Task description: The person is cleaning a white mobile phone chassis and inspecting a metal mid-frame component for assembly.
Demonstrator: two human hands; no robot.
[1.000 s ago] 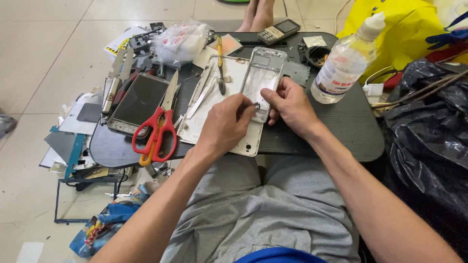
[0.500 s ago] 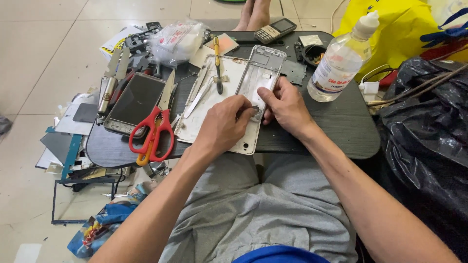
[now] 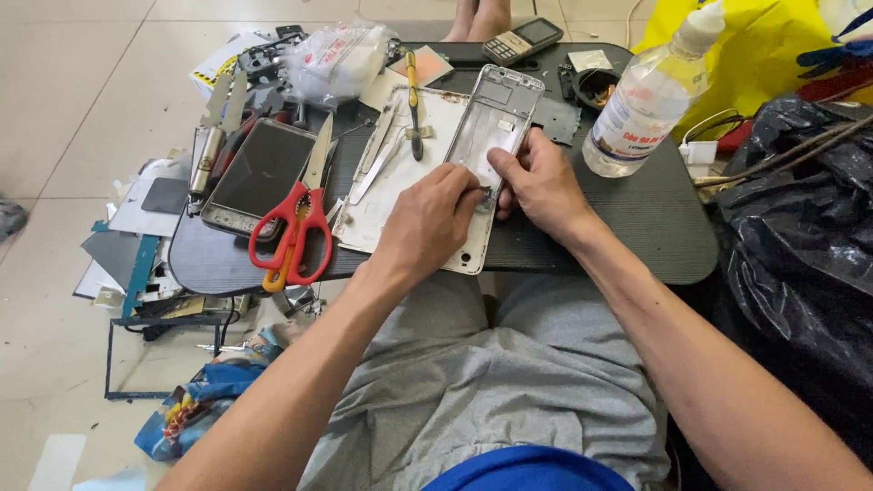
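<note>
A silver phone frame (image 3: 496, 118) lies lengthwise on the small black lap table (image 3: 637, 227). My left hand (image 3: 427, 223) rests on the frame's lower half, its fingers curled and pinching a thin tool against the frame. My right hand (image 3: 541, 182) holds the frame's right edge, thumb pressed on its inner face. What the left fingers hold is mostly hidden. Under the frame lies a white back panel (image 3: 400, 182).
Red-handled scissors (image 3: 296, 232), a dark phone screen (image 3: 259, 173), metal tweezers (image 3: 377, 159), a screwdriver (image 3: 414, 91), a plastic bag of parts (image 3: 336, 59) and a clear liquid bottle (image 3: 650, 95) crowd the table. A keypad phone (image 3: 523, 38) lies at the back. Black bags (image 3: 800, 245) sit right; scrap litters the floor left.
Both hands stay on the phone frame with only slight finger shifts. The view has drifted a little; nothing was picked up or let go.
</note>
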